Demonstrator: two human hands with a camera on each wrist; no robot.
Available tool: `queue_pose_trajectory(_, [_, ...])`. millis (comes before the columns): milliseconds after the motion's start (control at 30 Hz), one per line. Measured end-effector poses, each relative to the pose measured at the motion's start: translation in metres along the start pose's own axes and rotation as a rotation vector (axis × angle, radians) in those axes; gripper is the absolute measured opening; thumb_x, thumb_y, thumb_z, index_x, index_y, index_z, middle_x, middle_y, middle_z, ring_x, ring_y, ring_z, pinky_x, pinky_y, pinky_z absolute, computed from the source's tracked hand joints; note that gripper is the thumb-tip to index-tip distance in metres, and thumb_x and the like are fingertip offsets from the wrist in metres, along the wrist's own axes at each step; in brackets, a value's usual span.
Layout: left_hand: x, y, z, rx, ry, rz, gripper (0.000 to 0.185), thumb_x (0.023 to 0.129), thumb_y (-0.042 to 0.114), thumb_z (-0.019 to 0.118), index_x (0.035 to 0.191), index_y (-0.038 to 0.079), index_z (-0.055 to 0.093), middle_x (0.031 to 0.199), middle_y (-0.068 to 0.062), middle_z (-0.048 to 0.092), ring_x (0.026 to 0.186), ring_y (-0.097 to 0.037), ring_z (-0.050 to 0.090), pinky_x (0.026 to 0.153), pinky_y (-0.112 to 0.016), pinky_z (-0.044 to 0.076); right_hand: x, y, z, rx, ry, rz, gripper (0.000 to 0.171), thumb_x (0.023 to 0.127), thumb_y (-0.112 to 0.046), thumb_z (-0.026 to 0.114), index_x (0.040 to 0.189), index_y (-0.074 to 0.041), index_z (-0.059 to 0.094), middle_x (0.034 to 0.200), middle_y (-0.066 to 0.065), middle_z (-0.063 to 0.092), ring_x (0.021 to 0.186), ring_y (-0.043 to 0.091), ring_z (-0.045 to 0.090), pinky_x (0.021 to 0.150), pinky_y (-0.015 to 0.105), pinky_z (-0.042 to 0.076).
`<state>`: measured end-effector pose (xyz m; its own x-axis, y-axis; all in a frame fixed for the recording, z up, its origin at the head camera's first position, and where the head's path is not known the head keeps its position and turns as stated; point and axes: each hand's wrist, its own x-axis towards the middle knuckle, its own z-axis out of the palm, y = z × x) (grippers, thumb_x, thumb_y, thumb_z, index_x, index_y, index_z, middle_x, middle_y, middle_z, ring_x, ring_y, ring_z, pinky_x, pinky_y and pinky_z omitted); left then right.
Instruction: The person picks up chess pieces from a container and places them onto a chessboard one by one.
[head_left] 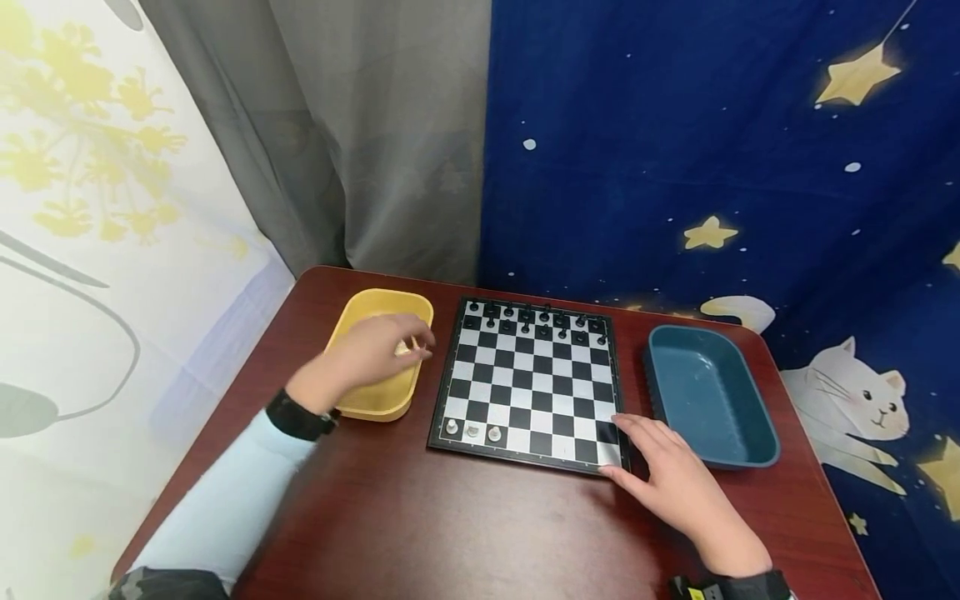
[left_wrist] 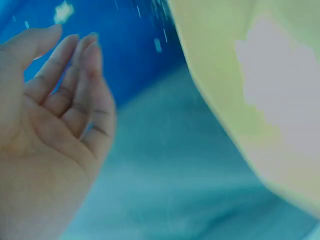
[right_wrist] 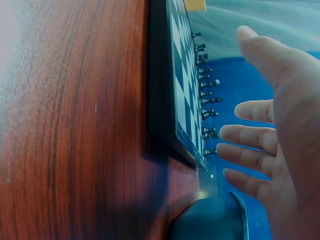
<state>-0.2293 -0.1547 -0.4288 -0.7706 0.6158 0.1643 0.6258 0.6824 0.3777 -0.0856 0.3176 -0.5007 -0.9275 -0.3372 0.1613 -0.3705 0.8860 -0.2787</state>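
Well, from my head, the marks along the chessboard's (head_left: 533, 379) border are too small to read. My left hand (head_left: 375, 350) hangs over the yellow tray (head_left: 378, 414), thumb and fingertips slightly apart, a pale shape (head_left: 405, 343) blurred between them. My right hand (head_left: 667, 471) lies at the board's near right corner, back upward, fingers spread, three white pieces (head_left: 472, 431) well left of them, the blue tray (head_left: 708, 396) just right.

At my left wrist, four softly bent fingers sit together, tray rim beside them.

At my right wrist, thumb and fingers stand apart, black pieces (right_wrist: 210, 113) past their tips.
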Motion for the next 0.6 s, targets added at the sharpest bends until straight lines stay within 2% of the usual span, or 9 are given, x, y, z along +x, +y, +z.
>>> queue_pose_trajectory(100, [-0.003,-0.028,-0.020,0.053,-0.012,-0.105,0.019,0.100,0.015,0.081,0.119,0.010,0.078,0.108,-0.002,0.076,0.100,-0.023,0.071,0.094,-0.046,0.059,0.000,0.000,0.001,0.008,-0.008,0.000,0.075,0.094,-0.053,0.086,0.149,-0.008,0.064,0.146,0.014,0.066,0.135,0.039,0.059,0.113,0.066,0.046])
queue_pose_trajectory(200, [-0.002,-0.049,-0.027,0.101,-0.055,-0.178,0.023,0.098,0.013,0.084,0.120,0.009,0.079,0.110,-0.006,0.077,0.102,-0.027,0.070,0.097,-0.049,0.059,-0.002,0.000,0.001,0.011,-0.009,0.002,0.075,0.094,-0.052,0.086,0.149,-0.007,0.064,0.146,0.014,0.066,0.135,0.039,0.060,0.113,0.066,0.046])
queue_pose_trajectory(267, [-0.001,-0.059,-0.026,0.137,-0.088,-0.191,0.024,0.097,0.012,0.085,0.120,0.008,0.080,0.111,-0.007,0.078,0.102,-0.029,0.070,0.097,-0.050,0.059,-0.002,0.000,0.000,0.011,-0.008,0.001,0.075,0.094,-0.052,0.086,0.149,-0.007,0.064,0.146,0.014,0.066,0.134,0.039,0.060,0.112,0.066,0.046])
queue_pose_trajectory(433, [-0.001,-0.077,-0.011,0.218,-0.157,-0.219,0.022,0.095,0.013,0.088,0.115,0.010,0.080,0.104,-0.006,0.075,0.093,-0.027,0.066,0.092,-0.046,0.059,-0.003,-0.001,-0.003,0.004,-0.007,-0.003,0.074,0.094,-0.052,0.087,0.149,-0.008,0.065,0.146,0.014,0.067,0.134,0.039,0.061,0.112,0.066,0.047])
queue_pose_trajectory(600, [0.000,-0.080,-0.002,0.236,-0.197,-0.223,0.020,0.096,0.014,0.086,0.114,0.010,0.079,0.099,-0.004,0.072,0.089,-0.026,0.063,0.088,-0.044,0.057,-0.005,-0.001,-0.004,-0.003,-0.013,0.004,0.073,0.094,-0.050,0.087,0.149,-0.008,0.065,0.146,0.014,0.067,0.135,0.040,0.060,0.112,0.067,0.046])
